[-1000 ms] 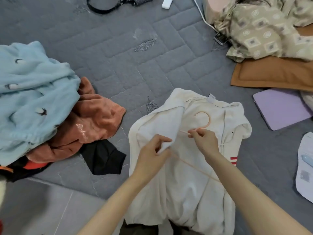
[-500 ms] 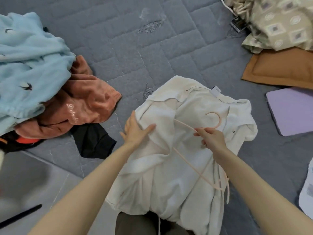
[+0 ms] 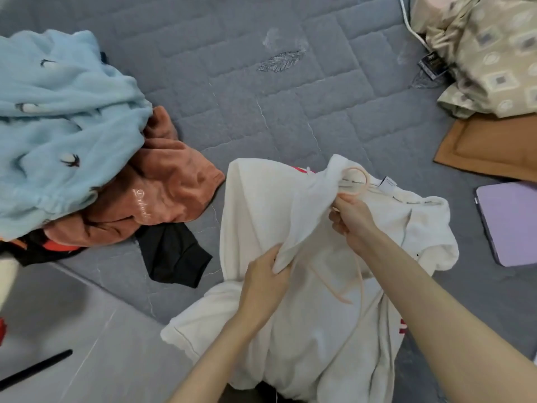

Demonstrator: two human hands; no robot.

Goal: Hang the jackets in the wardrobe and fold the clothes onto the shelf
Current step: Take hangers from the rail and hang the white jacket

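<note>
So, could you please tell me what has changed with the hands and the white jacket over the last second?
The left hand, flat on the white jacket half a second ago, now grips its front panel and has drawn it over the hanger. The hook now sits at the collar. Unchanged: the grip of the right hand below the hook, and the clothes pile.

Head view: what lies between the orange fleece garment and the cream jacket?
Mostly bare grey quilted mattress, in the head view; nearer the person, a black garment spreads from the orange fleece garment toward the cream jacket.
</note>
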